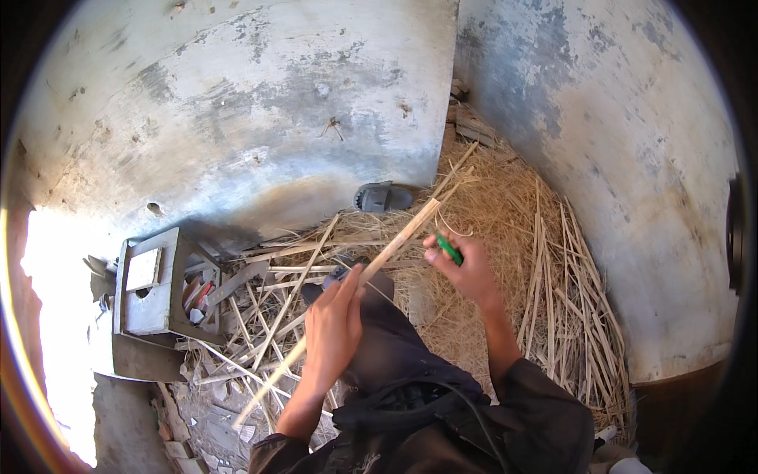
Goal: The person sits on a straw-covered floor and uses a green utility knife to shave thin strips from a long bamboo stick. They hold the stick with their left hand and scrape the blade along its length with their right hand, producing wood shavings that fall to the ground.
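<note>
Fingers of the left hand (332,325) wrap around one pale stick (392,250) slanting above the lap; those of the right hand (467,268) grip one green tool (448,248) near its upper end. Outward: one dark sandal (383,197), one wooden box (154,314), uncountable strips (570,316), two walls (260,95).

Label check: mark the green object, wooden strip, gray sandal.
Green object (449,250), head view: visible middle.
Wooden strip (399,240), head view: upper length.
Gray sandal (383,197), head view: its middle.
</note>
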The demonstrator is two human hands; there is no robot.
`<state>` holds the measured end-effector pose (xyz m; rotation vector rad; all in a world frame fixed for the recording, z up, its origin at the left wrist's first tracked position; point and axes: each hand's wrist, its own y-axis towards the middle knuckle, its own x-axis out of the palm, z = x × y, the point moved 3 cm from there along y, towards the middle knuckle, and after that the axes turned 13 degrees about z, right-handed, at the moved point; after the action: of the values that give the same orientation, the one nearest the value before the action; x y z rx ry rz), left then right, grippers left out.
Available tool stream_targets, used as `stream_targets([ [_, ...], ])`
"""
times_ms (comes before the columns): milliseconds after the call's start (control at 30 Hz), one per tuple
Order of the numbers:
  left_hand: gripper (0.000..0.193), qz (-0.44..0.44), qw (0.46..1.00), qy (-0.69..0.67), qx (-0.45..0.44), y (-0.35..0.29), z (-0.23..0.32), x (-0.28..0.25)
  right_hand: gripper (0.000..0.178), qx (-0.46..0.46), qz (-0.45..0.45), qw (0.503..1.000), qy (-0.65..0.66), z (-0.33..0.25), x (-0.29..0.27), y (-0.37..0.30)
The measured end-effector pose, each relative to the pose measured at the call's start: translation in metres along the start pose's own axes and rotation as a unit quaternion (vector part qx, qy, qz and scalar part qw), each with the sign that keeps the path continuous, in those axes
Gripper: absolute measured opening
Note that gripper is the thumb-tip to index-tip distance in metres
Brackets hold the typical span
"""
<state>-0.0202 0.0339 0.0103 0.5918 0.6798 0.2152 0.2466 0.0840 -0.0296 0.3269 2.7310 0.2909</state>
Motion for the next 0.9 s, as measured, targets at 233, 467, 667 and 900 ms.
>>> stream_targets([
  [233, 0.033, -0.091, 0.981, 0.134, 0.102, 0.045, -0.02, 0.026, 0.022, -0.147, 0.022, 0.989, 0.002, -0.033, 0.023, -0.027],
  [467, 0.023, -0.21, 0.906, 0.191, 0.315, 0.057, -0.014, 0.088, 0.036, -0.025, 0.112, 0.992, -0.055, 0.031, -0.011, -0.014],
  [667, 0.023, -0.341, 0.826, 0.229, 0.385, 0.06, -0.016, 0.17, 0.033, 0.209, -0.033, 0.972, 0.098, 0.12, -0.006, -0.058],
  [900, 0.049, -0.312, 0.859, 0.106, 0.392, 0.044, -0.036, 0.232, 0.026, 0.263, 0.167, 0.95, 0.006, 0.261, -0.012, -0.097],
])
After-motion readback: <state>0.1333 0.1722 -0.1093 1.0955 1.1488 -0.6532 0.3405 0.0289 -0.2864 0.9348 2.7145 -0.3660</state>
